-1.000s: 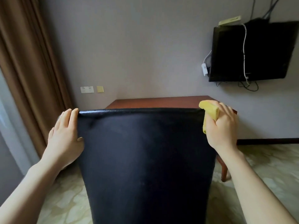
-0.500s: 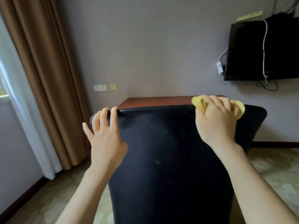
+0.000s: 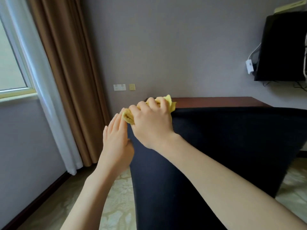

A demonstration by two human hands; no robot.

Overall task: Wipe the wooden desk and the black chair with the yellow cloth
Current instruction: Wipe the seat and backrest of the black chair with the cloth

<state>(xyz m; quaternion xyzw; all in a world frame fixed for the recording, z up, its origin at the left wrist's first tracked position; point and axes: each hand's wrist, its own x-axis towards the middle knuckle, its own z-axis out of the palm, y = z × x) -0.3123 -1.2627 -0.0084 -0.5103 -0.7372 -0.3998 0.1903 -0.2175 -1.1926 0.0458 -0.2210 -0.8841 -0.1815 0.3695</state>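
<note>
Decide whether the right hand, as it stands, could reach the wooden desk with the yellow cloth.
Probably yes: the right hand grips the yellow cloth atop the black chair, and the wooden desk lies just behind, with nothing visible between.

Two hands show: the left hand and the right hand. There is one cloth, yellow, one black chair and one wooden counter. The wall bears one dark screen, one white adapter and two small plates: one white plate and one yellow plate. One window is at the left, with two curtains beside it: one brown curtain and one white curtain.
</note>
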